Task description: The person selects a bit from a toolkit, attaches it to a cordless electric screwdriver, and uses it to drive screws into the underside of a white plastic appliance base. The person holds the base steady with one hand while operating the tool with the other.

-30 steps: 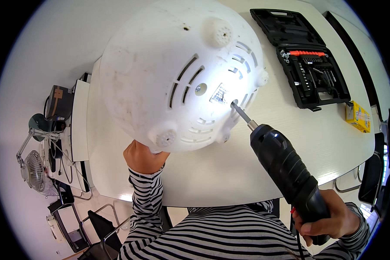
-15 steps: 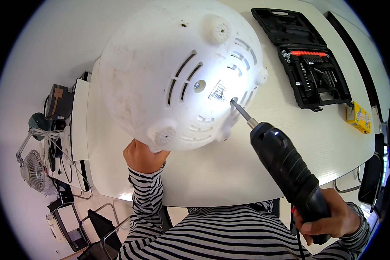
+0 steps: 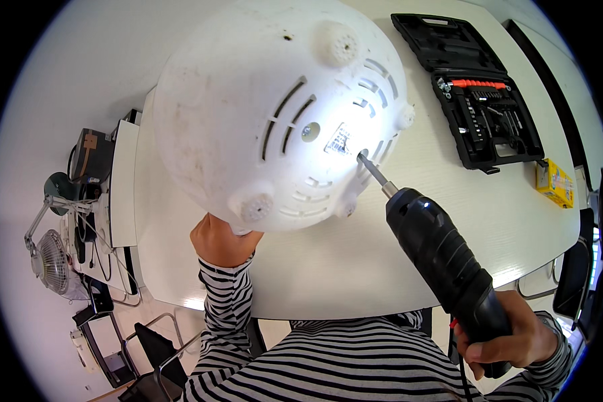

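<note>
A white rounded plastic appliance (image 3: 211, 127) is tipped up over the table, its underside with vent slots, round feet and recessed screw holes toward me. My left hand (image 3: 225, 241) grips its lower left edge, the fingers mostly hidden behind it. My right hand (image 3: 512, 335) is closed around the handle of a black electric screwdriver (image 3: 442, 248). The long bit (image 3: 375, 170) reaches into a recessed hole right of a small printed label (image 3: 338, 139). The tool's lamp lights up this part of the underside. A screw (image 3: 307, 131) shows in the middle hole.
On the white table (image 3: 328, 281), an open black tool case (image 3: 489, 120) with bits, sockets and an orange flexible shaft lies at the far right. Beside it stands a yellow box (image 3: 554, 183). A fan (image 3: 50, 262), a desk lamp (image 3: 59, 191) and chairs (image 3: 161, 365) are at the left.
The appliance has tilted very slightly, its underside shifting a few pixels. The bit stays at the same hole, and both hands keep their grip.
</note>
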{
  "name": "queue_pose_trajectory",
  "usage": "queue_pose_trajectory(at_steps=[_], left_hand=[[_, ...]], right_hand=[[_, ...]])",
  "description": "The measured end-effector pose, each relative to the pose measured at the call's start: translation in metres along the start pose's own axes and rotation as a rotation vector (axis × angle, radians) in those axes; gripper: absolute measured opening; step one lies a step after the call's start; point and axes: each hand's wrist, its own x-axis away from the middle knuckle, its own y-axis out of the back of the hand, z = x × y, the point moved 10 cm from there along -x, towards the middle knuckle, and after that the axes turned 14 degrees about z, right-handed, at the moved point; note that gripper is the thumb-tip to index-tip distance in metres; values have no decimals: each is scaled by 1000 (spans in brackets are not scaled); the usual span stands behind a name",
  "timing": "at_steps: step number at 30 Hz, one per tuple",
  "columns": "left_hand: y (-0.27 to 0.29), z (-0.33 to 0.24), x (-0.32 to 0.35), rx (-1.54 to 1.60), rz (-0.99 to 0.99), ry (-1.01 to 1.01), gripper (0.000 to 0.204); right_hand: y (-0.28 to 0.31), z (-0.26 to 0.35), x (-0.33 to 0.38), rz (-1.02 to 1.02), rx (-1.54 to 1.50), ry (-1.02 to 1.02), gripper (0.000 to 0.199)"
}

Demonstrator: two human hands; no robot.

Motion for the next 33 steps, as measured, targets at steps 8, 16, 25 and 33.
queue_pose_trajectory(at_steps=[8, 16, 25, 33], left_hand=[[-2, 3, 2, 17, 17, 13, 62], [-2, 4, 3, 14, 15, 0, 64], [-1, 2, 1, 12, 4, -7, 64], [-1, 4, 1, 18, 19, 17, 64]], right_hand=[[0, 0, 1, 23, -36, 15, 33], [1, 1, -1, 1, 51, -4, 37], [2, 1, -1, -8, 59, 8, 36], [0, 4, -2, -17, 30, 1, 36]])
